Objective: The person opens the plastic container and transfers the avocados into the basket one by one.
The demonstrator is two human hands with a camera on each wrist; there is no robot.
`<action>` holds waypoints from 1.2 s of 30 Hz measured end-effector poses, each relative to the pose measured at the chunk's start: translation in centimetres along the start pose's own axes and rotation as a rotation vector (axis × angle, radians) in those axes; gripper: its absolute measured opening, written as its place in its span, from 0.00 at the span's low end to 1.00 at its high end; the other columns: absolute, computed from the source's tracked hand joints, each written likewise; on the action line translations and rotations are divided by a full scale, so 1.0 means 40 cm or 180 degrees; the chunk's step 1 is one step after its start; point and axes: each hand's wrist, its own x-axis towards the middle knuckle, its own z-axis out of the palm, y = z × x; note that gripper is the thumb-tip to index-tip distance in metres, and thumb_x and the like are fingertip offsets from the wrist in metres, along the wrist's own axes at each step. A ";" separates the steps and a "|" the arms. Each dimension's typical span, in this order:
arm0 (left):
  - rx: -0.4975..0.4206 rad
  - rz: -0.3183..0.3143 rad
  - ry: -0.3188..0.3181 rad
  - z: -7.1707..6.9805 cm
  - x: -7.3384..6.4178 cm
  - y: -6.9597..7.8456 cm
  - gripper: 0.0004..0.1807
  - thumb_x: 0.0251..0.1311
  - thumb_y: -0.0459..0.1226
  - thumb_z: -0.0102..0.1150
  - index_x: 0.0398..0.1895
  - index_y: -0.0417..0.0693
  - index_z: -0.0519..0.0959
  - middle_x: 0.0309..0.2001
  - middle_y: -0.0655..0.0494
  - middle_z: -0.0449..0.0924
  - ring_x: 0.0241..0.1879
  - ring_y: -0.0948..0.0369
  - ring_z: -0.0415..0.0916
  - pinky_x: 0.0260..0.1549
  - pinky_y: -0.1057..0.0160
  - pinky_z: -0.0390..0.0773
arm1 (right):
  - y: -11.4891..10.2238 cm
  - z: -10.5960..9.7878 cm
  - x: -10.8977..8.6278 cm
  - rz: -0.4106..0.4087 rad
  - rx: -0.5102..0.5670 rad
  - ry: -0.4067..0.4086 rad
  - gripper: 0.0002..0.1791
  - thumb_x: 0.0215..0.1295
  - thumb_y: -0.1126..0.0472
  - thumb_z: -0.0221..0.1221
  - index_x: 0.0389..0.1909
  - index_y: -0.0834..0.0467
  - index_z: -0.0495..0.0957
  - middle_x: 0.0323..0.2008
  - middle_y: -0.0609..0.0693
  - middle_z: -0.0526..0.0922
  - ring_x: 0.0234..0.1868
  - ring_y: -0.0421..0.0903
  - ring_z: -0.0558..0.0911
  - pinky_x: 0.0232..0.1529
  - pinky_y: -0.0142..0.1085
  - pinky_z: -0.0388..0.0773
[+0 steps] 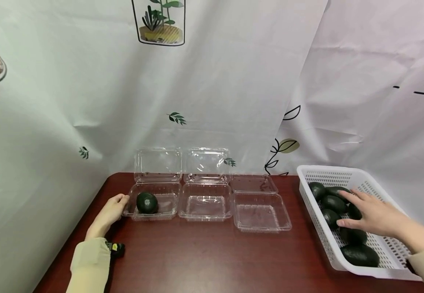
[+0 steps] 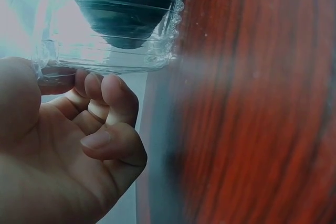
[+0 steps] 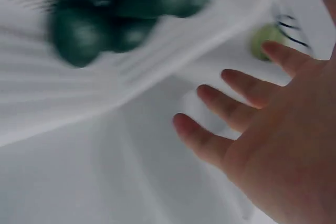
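My left hand [image 1: 112, 211] pinches the left rim of a clear plastic clamshell box [image 1: 168, 203] between thumb and forefinger, its other fingers curled below. In that box lies one dark green avocado [image 1: 147, 203], seen through the ribbed plastic wall in the left wrist view. On the right, my right hand [image 1: 374, 213] is spread over a white plastic basket [image 1: 329, 248] with its fingers apart and nothing held. Several avocados [image 1: 359, 255] lie in the basket, mostly along its left side; the hand partly covers some of them.
Two more open clamshell boxes, a middle one [image 1: 205, 203] and a right one [image 1: 263, 211], stand in a row on the red-brown table [image 1: 212, 260]. Lids of the left and middle boxes stand up behind. A patterned white cloth [image 1: 233, 81] hangs around the table.
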 end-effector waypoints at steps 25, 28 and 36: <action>-0.0049 -0.0003 0.0035 0.013 0.010 -0.003 0.21 0.78 0.47 0.37 0.30 0.40 0.64 0.21 0.54 0.63 0.17 0.60 0.58 0.22 0.59 0.66 | -0.537 -0.058 0.152 -0.0706 0.1099 0.0632 0.37 0.64 0.40 0.62 0.70 0.52 0.66 0.64 0.51 0.73 0.64 0.55 0.70 0.60 0.55 0.66; -0.0066 -0.0026 0.0036 0.018 0.009 -0.003 0.20 0.78 0.46 0.37 0.30 0.41 0.63 0.21 0.54 0.62 0.17 0.60 0.57 0.22 0.59 0.66 | -0.587 -0.037 0.188 -0.0783 0.1315 0.0504 0.37 0.64 0.41 0.62 0.70 0.52 0.66 0.64 0.50 0.73 0.65 0.54 0.70 0.61 0.53 0.65; 0.0004 -0.0020 0.0068 0.007 0.001 -0.006 0.21 0.78 0.48 0.37 0.30 0.42 0.63 0.22 0.54 0.61 0.18 0.59 0.58 0.22 0.60 0.66 | -0.716 -0.009 0.281 -0.1161 0.1535 0.0284 0.35 0.66 0.46 0.61 0.71 0.53 0.65 0.66 0.51 0.71 0.66 0.51 0.69 0.65 0.48 0.62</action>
